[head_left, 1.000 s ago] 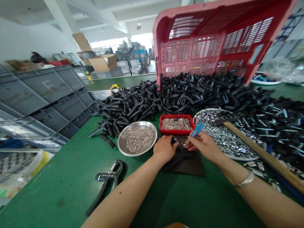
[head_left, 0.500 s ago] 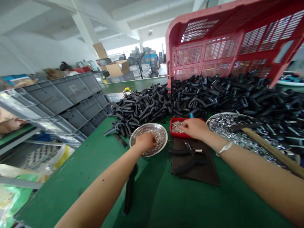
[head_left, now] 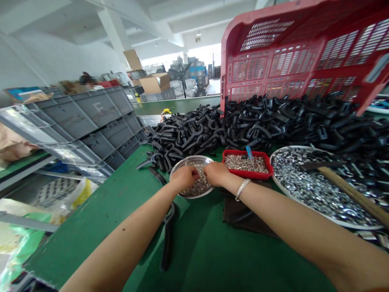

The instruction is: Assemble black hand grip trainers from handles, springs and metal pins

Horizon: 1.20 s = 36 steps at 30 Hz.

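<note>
My left hand (head_left: 186,178) is inside the round metal bowl (head_left: 194,159), fingers pinched together among small shiny metal parts (head_left: 199,187). Whatever it pinches is too small to make out. Over the bowl's right rim reaches my right hand (head_left: 216,174), its fingers curled close to the left ones; what they hold is hidden. Just right of it stands a red tray (head_left: 258,175) of thin metal pins (head_left: 243,163) with a blue-handled tool (head_left: 249,152) in it. A black clamp-like part (head_left: 165,247) lies below my left wrist. My right forearm mostly covers a dark pad (head_left: 235,217).
Black plastic parts (head_left: 194,134) are heaped behind the bowl, under a tilted red crate (head_left: 247,71). At right, a hammer (head_left: 343,182) lies across a wide white-rimmed dish (head_left: 285,188) of metal pieces. Grey crates (head_left: 91,109) stand left; a person (head_left: 89,83) is beyond.
My right hand has moved left from the red tray to the bowl. My left hand stays in the bowl. The view has shifted slightly.
</note>
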Available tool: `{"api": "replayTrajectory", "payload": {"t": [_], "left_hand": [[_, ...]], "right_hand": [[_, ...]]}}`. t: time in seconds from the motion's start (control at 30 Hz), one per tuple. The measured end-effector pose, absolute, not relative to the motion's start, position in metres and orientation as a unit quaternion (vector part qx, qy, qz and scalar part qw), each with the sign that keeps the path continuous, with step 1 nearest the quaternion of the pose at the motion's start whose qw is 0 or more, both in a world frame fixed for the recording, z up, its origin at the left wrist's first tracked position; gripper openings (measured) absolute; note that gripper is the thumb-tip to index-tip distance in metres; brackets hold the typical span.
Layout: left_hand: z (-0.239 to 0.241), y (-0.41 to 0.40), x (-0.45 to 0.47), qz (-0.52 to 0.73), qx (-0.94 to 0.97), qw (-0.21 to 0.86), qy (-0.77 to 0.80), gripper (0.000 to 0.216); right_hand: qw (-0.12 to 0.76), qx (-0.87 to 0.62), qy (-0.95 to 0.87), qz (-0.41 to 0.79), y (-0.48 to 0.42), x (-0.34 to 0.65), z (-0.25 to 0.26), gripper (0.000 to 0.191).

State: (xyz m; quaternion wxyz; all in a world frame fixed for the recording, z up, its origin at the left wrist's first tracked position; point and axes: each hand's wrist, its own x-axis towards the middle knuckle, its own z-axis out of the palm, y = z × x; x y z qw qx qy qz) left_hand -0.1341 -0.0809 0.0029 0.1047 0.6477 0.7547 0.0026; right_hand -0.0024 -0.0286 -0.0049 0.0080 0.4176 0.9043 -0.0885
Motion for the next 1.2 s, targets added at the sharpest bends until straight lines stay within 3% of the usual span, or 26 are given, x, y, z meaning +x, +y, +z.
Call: {"api": "replayTrajectory", "payload": {"t": [0.2, 0.37, 0.67, 0.93, 1.2], "left_hand": [[0.01, -0.082, -0.135, -0.051, 0.659, 0.134, 0.738, 0.019], [0.008, -0.086, -0.125, -0.051, 0.683, 0.094, 0.722, 0.025], [-0.008, -0.084, -0.114, -0.044, 0.712, 0.09, 0.695, 0.017], [-0.01, -0.082, -0.11, -0.029, 0.711, 0.073, 0.699, 0.022], [-0.007, -0.078, -0.114, -0.021, 0.708, 0.066, 0.703, 0.018]], "right_hand": [[-0.059, 0.401, 0.909, -0.094, -0.031, 0.01, -0.005, 0.015], [-0.128, 0.394, 0.898, -0.15, -0.029, 0.018, -0.005, 0.01], [-0.267, 0.435, 0.804, -0.304, -0.043, 0.113, 0.007, 0.02], [-0.244, 0.545, 0.748, -0.29, -0.067, 0.194, -0.017, 0.025], [-0.224, 0.539, 0.763, -0.278, -0.081, 0.203, -0.02, 0.026]]}}
